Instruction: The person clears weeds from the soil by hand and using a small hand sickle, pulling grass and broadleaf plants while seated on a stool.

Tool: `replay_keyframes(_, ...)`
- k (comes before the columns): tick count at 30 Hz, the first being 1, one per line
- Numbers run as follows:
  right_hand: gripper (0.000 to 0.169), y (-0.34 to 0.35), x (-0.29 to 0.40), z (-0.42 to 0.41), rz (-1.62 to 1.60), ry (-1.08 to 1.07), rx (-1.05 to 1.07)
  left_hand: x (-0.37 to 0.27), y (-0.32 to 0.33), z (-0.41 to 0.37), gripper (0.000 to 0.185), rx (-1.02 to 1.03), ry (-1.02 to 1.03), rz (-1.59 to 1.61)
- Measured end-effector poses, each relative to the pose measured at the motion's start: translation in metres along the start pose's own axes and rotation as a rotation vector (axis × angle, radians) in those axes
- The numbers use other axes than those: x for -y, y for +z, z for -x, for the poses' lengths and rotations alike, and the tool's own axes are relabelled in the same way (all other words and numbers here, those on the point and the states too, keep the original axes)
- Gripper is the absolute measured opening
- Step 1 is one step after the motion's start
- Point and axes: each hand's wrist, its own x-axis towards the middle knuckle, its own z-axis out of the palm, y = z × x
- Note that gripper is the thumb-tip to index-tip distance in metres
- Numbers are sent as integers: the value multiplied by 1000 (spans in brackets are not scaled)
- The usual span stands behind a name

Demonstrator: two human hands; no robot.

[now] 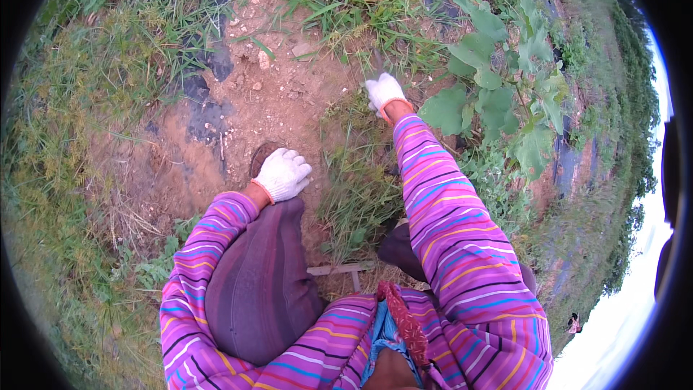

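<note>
My right hand (385,92), in a white knit glove with an orange cuff, is closed around a hand tool. The tool's narrow dark end (378,58) points away from me into the grass; its handle is hidden in my fist and its exact kind is blurred. My left hand (286,172), gloved the same way, rests by my bent left knee (270,260), fingers bent down and palm hidden. Beyond the right hand grows a clump of grassy weeds (373,5). More grass (363,200) stands between my legs.
A broad-leaved plant (492,76) grows close to the right of my right hand. Torn black plastic mulch (206,103) lies across bare reddish soil (276,103). A brown shoe (263,156) shows behind my left hand. Under me is a wooden bar (338,269). Far right, a person (574,324) appears small.
</note>
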Motion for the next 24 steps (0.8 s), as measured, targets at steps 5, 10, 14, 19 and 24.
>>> replay_keyframes(5, 39, 16, -46, 52, 271, -213, -227, 2, -1, -4, 19, -23, 16, -24)
replay_keyframes(10, 39, -27, -15, 31, 302, -307, -503, 1, 1, -3, 18, -62, 37, -5)
replay_keyframes(14, 31, -39, 17, 18, -161, 49, 4, 0, 2, -1, 17, -54, 34, 10)
replay_keyframes(19, 33, -28, 7, 82, 0, -107, 150, 2, 4, -1, 17, -78, 43, 11)
replay_keyframes(24, 40, -36, -57, 33, 21, -273, -320, 1, 1, -2, 17, -60, 44, -2)
